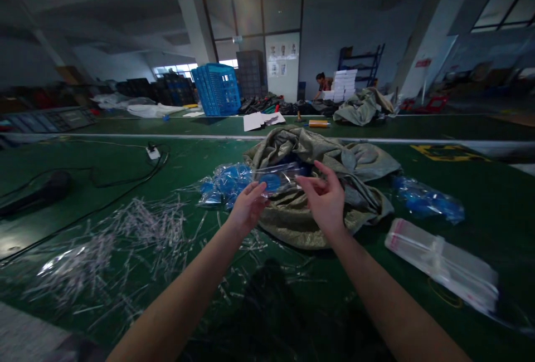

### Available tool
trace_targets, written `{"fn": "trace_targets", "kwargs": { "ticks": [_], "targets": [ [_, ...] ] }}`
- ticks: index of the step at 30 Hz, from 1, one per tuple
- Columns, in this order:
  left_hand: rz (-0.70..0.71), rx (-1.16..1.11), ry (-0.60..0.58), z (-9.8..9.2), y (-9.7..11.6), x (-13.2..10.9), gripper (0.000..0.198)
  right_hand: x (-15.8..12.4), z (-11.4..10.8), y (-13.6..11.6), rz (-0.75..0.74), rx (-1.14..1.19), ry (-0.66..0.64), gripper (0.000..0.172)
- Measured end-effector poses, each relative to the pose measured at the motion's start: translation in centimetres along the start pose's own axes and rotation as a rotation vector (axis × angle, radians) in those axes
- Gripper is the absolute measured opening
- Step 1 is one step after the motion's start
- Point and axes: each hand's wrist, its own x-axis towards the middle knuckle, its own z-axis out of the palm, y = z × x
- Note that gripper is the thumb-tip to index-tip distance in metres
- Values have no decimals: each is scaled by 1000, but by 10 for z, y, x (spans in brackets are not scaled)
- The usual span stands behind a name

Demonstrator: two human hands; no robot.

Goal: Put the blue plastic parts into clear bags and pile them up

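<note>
Glossy bag (pixel 278 176) of blue parts (pixel 271 182) lies on woven sack (pixel 292 228) between left hand (pixel 248 207) and right hand (pixel 322 201), both half-open, grip unclear.

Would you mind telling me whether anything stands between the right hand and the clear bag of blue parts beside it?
Nothing visible does: the right hand is open just beside the clear bag with only a small gap, and the left hand is at the bag's other end.
</note>
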Motion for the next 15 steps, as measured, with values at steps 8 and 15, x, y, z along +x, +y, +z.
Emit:
{"fn": "trace_targets", "kwargs": {
  "ticks": [8,15],
  "targets": [
    [97,-171,88,16,-9,-19,33,-16,17,0,122,2,-204,35],
    [75,-281,63,22,-22,-29,30,-21,22,-5,137,108,-159,31]
  ]
}}
